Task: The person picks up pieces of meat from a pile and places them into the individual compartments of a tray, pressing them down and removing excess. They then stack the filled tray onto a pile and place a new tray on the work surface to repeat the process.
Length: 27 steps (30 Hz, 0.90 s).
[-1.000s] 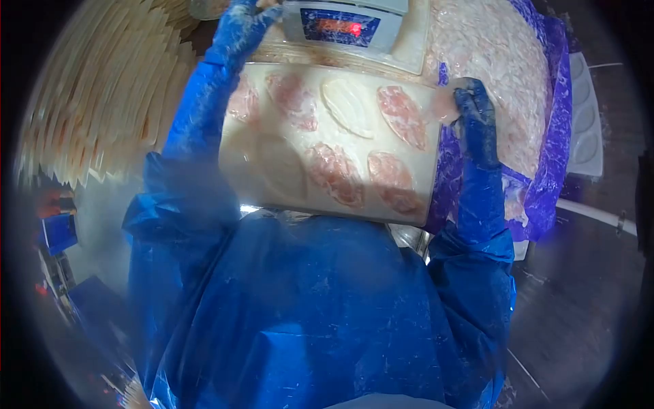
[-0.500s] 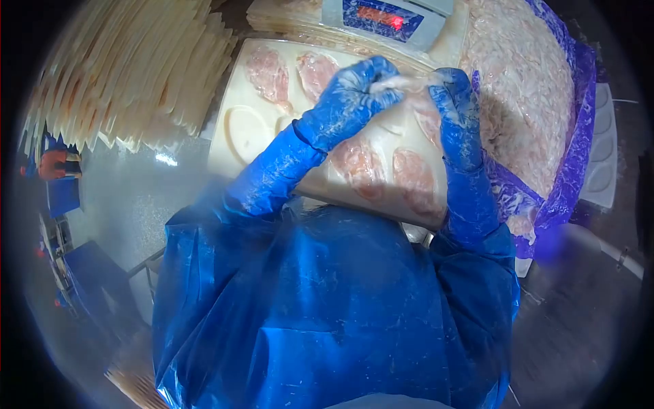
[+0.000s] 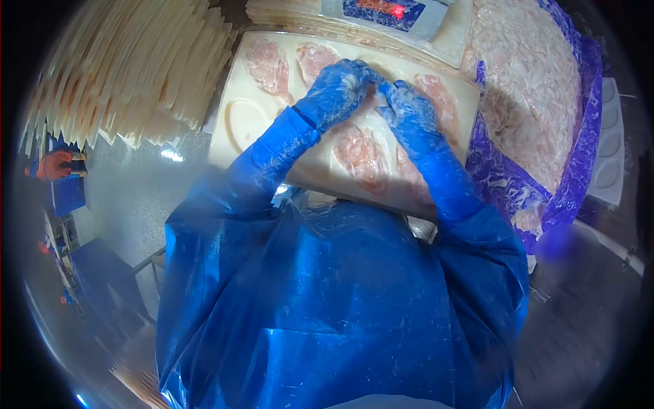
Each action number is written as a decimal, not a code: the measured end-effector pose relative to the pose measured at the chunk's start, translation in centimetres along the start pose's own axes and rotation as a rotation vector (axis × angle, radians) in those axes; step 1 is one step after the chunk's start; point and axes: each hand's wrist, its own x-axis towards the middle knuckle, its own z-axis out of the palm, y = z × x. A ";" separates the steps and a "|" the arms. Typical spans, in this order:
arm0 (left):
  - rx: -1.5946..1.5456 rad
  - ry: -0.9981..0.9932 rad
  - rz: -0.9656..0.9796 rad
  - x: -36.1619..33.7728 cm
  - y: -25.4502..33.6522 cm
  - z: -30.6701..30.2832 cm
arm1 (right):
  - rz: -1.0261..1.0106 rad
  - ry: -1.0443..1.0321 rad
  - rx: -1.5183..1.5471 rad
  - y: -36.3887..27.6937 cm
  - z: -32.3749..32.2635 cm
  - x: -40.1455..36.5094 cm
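Note:
Both my hands wear wet blue gloves and meet over a cream moulded tray [image 3: 228, 153]. My left hand [image 3: 340, 90] is closed, its fingertips pinched at the tray's middle. Close on its right, my right hand [image 3: 409, 109] is closed too, with fingers curled inward. A small pale piece of raw meat [image 3: 372, 101] shows between them, mostly hidden by the gloves. In oval hollows of the tray lie several flat pink pieces of raw meat, among them an upper-left piece [image 3: 268, 66], a front piece [image 3: 361, 157] and a right piece [image 3: 438, 101]. A hollow at the left holds nothing.
A scale [image 3: 402, 17] with a red display stands behind the tray. To the right, a large heap of raw meat [image 3: 531, 88] lies in purple film [image 3: 579, 163]. Stacked pale trays [image 3: 129, 68] fill the upper left. Farther left is a person in orange [image 3: 56, 165].
My hands have come together and lower over the tray; the pale strip stretched between them is now mostly hidden. My right hand has moved left, uncovering the right-hand meat piece.

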 end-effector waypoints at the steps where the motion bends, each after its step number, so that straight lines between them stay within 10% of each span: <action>1: 0.080 -0.078 0.037 0.1 -0.6 0.2 | -0.001 -0.003 0.001 0.9 0.6 -0.5; 7: 0.255 -0.085 0.217 0.4 -1.7 1.3 | -0.202 0.223 -0.366 2.6 -2.4 -2.6; 13: 0.369 -0.125 0.326 1.0 -3.2 0.1 | -0.073 0.225 0.015 0.5 -0.4 -2.3; 17: 0.475 -0.147 0.257 1.1 -3.7 -0.9 | -0.151 -0.009 -0.178 1.4 -1.3 -3.2; 23: 0.307 0.029 0.215 2.5 -3.4 -0.1 | -0.001 0.419 -0.038 -0.8 1.9 -0.2; 27: 0.214 -0.046 0.116 3.8 -4.8 1.2 | 0.137 0.351 -0.085 -3.0 1.8 2.3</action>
